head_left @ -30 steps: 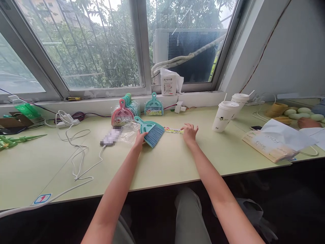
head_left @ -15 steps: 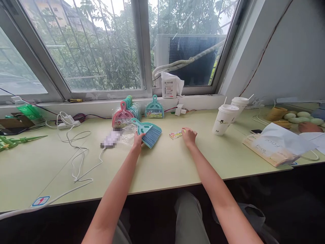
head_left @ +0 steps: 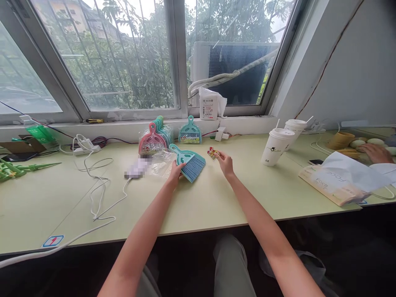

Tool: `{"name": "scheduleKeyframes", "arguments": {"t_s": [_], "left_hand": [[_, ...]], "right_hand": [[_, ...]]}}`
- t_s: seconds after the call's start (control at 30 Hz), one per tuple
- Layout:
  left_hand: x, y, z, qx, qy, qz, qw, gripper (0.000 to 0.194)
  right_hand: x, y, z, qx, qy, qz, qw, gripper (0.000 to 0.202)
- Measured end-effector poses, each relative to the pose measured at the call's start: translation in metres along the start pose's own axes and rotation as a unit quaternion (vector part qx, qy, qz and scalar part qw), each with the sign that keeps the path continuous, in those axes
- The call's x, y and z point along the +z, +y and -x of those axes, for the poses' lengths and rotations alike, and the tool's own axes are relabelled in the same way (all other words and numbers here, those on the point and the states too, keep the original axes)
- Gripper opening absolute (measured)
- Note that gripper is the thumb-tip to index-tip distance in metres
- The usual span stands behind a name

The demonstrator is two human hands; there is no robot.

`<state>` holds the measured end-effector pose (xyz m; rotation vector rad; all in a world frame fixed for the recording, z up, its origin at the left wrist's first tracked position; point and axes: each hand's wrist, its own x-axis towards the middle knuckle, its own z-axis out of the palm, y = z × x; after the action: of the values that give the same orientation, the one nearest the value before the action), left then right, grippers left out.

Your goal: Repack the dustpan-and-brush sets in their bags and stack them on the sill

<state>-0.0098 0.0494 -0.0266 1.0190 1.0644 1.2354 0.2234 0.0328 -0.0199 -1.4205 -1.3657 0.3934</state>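
My left hand [head_left: 175, 172] is closed on a teal dustpan and brush set [head_left: 188, 161], its blue bristles turned toward me and its looped handle pointing back and left. In my right hand [head_left: 225, 163] a small printed card label [head_left: 213, 153] is pinched between the fingers, lifted off the table and a short way right of the dustpan. Just left of the dustpan lies a crumpled clear plastic bag [head_left: 161, 161]. Behind it stand several wrapped dustpan sets, a pink one [head_left: 152, 140] in front, and another teal set [head_left: 190, 131] leans by the sill.
White cups with straws [head_left: 276, 147] stand at the right, near a tissue pack [head_left: 328, 181]. White cables [head_left: 99, 189] trail over the left of the table [head_left: 198, 218]. A power strip [head_left: 86, 145] sits behind. Another person's hand [head_left: 378, 154] is at far right.
My right hand has picked the card label up from the table and brought it left toward the dustpan. The left hand still holds the dustpan set. The view has shifted slightly.
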Motion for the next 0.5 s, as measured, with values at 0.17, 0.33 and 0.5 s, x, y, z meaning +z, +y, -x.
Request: {"name": "scheduleKeyframes", "arguments": {"t_s": [0.17,0.33,0.5], "left_hand": [[0.01,0.003,0.011,0.058,-0.046,0.103,0.992,0.051],[0.007,0.005,0.012,0.073,-0.068,0.143,0.985,0.056],[0.004,0.006,0.008,0.055,-0.065,0.161,0.983,0.055]], "right_hand": [[0.048,-0.042,0.039,-0.134,-0.079,0.053,0.986,0.047],[0.07,-0.052,0.053,-0.157,-0.148,0.15,0.965,0.054],[0.056,-0.045,0.047,-0.151,-0.201,0.125,0.96,0.05]]}}
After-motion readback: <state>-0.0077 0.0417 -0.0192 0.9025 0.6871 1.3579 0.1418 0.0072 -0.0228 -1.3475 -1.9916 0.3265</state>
